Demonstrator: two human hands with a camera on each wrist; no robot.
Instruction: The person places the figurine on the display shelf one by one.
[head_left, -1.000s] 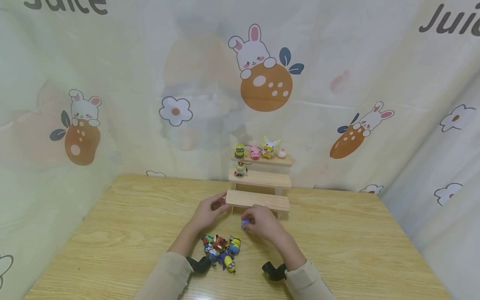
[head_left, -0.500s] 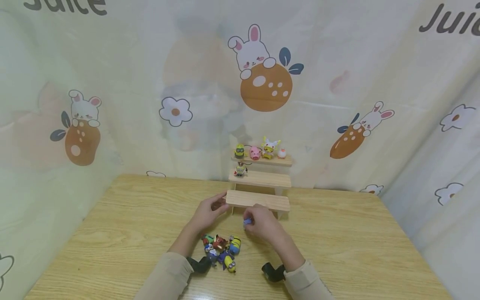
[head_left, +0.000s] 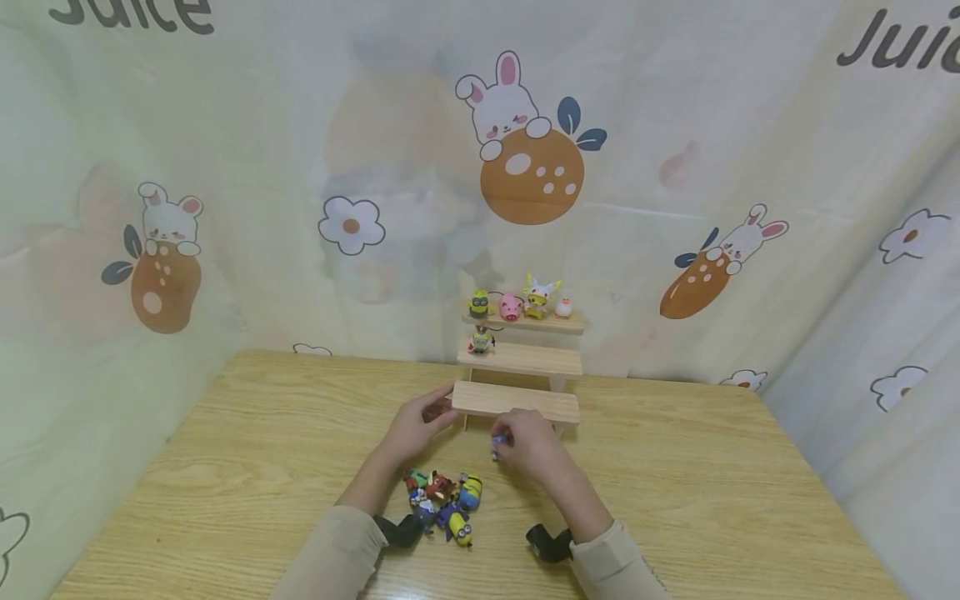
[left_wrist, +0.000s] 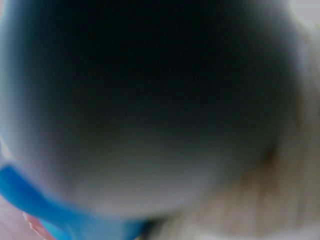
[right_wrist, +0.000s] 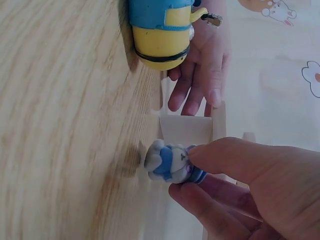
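My right hand (head_left: pixel 531 442) pinches a small blue-and-white toy figurine (right_wrist: pixel 172 162) between thumb and fingers, low in front of the wooden step shelf (head_left: pixel 517 401). In the right wrist view the figurine's white end points at the tabletop, close over it. My left hand (head_left: pixel 414 427) rests at the left end of the lowest step, its fingers fairly straight against the edge. Between the forearms lies a pile of toy figurines, among them a yellow-and-blue minion (head_left: pixel 470 492), a red-brown boar (head_left: pixel 439 485) and a purple-clad minion (head_left: pixel 458 527). A dark blur covers most of the left wrist view.
On the top step stand a minion (head_left: pixel 479 304), a pink pig (head_left: pixel 511 307), a white-and-yellow figure (head_left: pixel 537 298) and a small white bird (head_left: pixel 564 307). A crowned figurine (head_left: pixel 481 340) occupies the middle step's left end. A printed curtain (head_left: pixel 420 275) hangs behind the wooden table (head_left: pixel 675 467).
The right hand has shifted slightly to the right, turning the figurine in its fingers. The left hand, the shelf and the pile stay where they were.
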